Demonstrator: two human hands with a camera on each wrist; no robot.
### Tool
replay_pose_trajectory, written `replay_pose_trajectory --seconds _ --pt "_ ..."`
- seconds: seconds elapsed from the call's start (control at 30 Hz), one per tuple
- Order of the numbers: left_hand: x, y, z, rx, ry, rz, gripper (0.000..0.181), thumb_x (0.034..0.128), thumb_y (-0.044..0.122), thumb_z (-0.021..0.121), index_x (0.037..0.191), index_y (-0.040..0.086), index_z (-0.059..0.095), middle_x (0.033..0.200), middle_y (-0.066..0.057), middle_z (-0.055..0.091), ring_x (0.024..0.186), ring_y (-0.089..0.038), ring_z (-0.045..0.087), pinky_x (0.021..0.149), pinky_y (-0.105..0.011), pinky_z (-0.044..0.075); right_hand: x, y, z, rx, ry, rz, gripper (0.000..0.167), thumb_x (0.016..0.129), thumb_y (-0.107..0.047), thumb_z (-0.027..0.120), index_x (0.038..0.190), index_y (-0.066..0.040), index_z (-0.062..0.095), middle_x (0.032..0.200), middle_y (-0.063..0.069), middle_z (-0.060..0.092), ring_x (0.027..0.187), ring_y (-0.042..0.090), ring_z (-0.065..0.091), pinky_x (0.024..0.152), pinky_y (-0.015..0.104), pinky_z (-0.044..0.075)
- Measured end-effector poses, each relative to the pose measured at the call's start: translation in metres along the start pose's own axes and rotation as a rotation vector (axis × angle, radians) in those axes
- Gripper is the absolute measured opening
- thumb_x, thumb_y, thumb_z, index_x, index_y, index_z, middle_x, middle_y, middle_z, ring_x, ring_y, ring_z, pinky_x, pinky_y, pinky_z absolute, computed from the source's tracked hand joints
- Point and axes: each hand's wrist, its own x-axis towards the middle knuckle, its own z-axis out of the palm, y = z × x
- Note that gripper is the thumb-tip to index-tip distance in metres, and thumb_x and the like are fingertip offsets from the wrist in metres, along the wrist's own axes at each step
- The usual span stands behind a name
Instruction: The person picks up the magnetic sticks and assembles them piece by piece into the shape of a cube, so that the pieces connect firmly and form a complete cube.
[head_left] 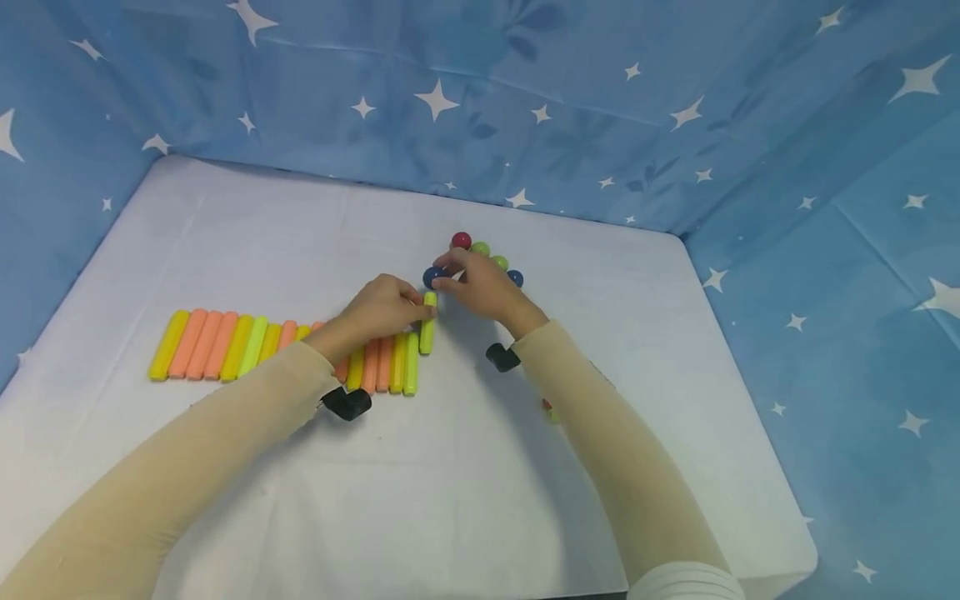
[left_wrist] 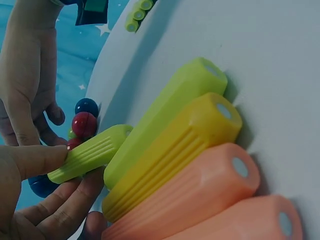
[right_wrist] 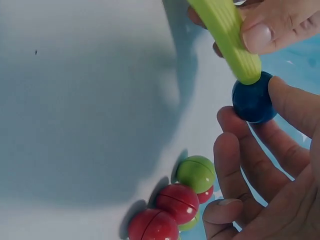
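Note:
My left hand pinches a light green stick between thumb and fingers, tilted up beside the right end of a row of sticks. My right hand holds a dark blue ball between thumb and fingertips. In the right wrist view, one end of the green stick touches the blue ball. The sticks in the row are yellow, salmon and light green, with grey discs on their ends. Just past my right hand lie red, green and blue balls.
The row's left end starts with a yellow stick on the white tabletop. Small red and green pieces show partly behind my right forearm. Blue star-patterned curtain hangs behind and beside the table.

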Motion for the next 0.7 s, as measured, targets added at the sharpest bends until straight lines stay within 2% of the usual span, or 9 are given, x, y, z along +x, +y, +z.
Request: replay_pose_trajectory --seconds 0.17,0.23,0.43,0.57,0.63,0.7 --pt "0.003 0.0 -0.002 -0.026 -0.021 -0.026 0.047 0.0944 0.041 0.069 0.123 0.004 0.068 0.117 -0.01 0.066 0.097 -0.026 0.059 0.081 -0.035 0.048 -0.001 0.001 0.0 0.036 -0.018 0.011 0.035 0.099 -0.032 0.068 0.13 -0.015 0.064 0.116 0.0 0.067 0.097 0.016 0.059 0.084 0.028 0.052" --pt "0.005 0.0 -0.003 -0.053 -0.027 -0.03 0.052 0.094 0.043 0.069 0.13 0.005 0.064 0.12 -0.011 0.066 0.099 -0.026 0.06 0.081 -0.036 0.048 -0.002 0.001 0.0 0.042 -0.014 0.005 0.034 0.099 -0.031 0.069 0.129 -0.015 0.065 0.114 0.0 0.067 0.095 0.016 0.06 0.083 0.028 0.052" --pt "0.013 -0.001 -0.009 -0.172 -0.031 0.018 0.063 0.096 0.035 0.07 0.147 0.006 0.047 0.121 -0.013 0.07 0.105 -0.028 0.067 0.096 -0.045 0.047 -0.005 -0.001 0.001 0.042 -0.024 -0.047 0.037 0.099 -0.03 0.068 0.132 -0.013 0.064 0.117 0.002 0.067 0.097 0.017 0.061 0.084 0.029 0.053" --pt "0.019 -0.004 -0.013 -0.204 -0.027 0.005 0.062 0.0972 0.032 0.07 0.149 0.007 0.046 0.122 -0.013 0.07 0.106 -0.028 0.068 0.103 -0.049 0.041 -0.014 -0.004 -0.001 -0.111 0.026 -0.116 0.041 0.1 -0.032 0.067 0.137 -0.015 0.062 0.128 0.001 0.064 0.106 0.017 0.061 0.09 0.03 0.052" --pt "0.021 -0.005 -0.016 -0.235 -0.016 -0.024 0.063 0.0971 0.033 0.07 0.15 0.01 0.045 0.124 -0.013 0.069 0.107 -0.028 0.068 0.102 -0.049 0.041 -0.023 -0.009 -0.001 -0.238 0.06 -0.221 0.036 0.098 -0.029 0.069 0.131 -0.016 0.066 0.125 0.0 0.065 0.107 0.017 0.062 0.091 0.03 0.051" --pt "0.024 -0.007 -0.02 -0.256 -0.001 -0.049 0.062 0.0973 0.031 0.069 0.151 0.012 0.044 0.124 -0.013 0.069 0.106 -0.027 0.068 0.098 -0.048 0.042 -0.035 -0.015 0.002 -0.385 0.066 -0.369 0.026 0.096 -0.023 0.072 0.121 -0.016 0.073 0.117 -0.002 0.067 0.105 0.016 0.063 0.093 0.029 0.05"
